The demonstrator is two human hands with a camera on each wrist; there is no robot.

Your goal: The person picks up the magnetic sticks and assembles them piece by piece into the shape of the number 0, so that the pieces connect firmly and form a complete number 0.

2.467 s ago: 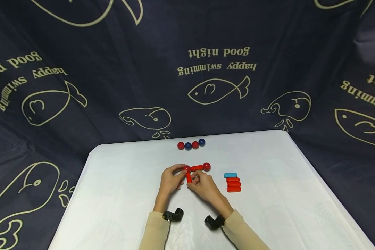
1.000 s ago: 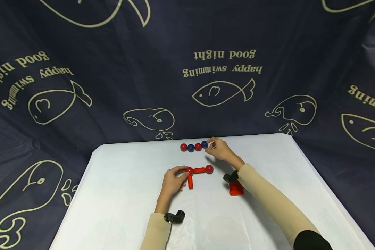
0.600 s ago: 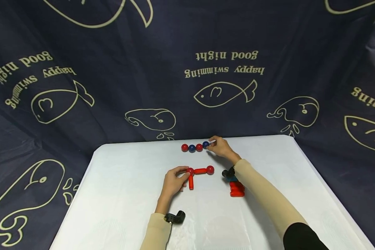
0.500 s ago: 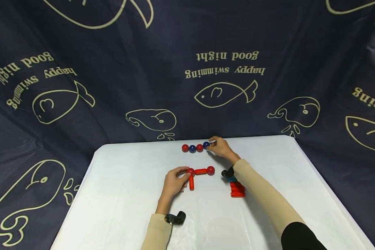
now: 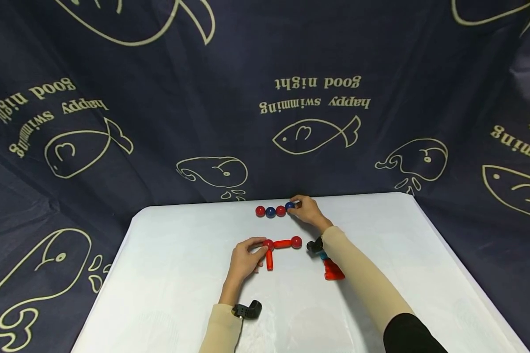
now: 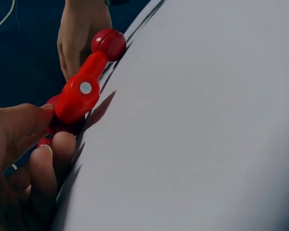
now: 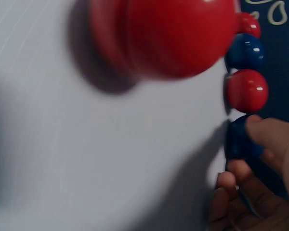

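My left hand (image 5: 243, 260) pinches a red ball (image 5: 268, 243) between thumb and fingers. From that ball one red rod (image 5: 282, 244) runs right to another red ball (image 5: 296, 242), and a second red rod (image 5: 270, 261) points toward me. In the left wrist view this near rod (image 6: 77, 101) shows a round silvery spot on its end. Farther back, my right hand (image 5: 308, 211) pinches a dark blue ball (image 5: 289, 206) at the right end of a row. The right wrist view shows the thumb over this blue ball (image 7: 238, 139).
Left of the held blue ball, the row continues with a red ball (image 5: 280, 211), a blue ball (image 5: 271, 212) and another red ball (image 5: 260, 211). Red rods (image 5: 333, 270) and a light blue rod (image 5: 323, 255) lie partly under the right forearm. A dark patterned cloth (image 5: 203, 122) hangs behind the white table (image 5: 181, 274).
My right hand has left the rod pointing toward me and reached the back row, where it now pinches the end blue ball. My left hand has stayed on the corner red ball.
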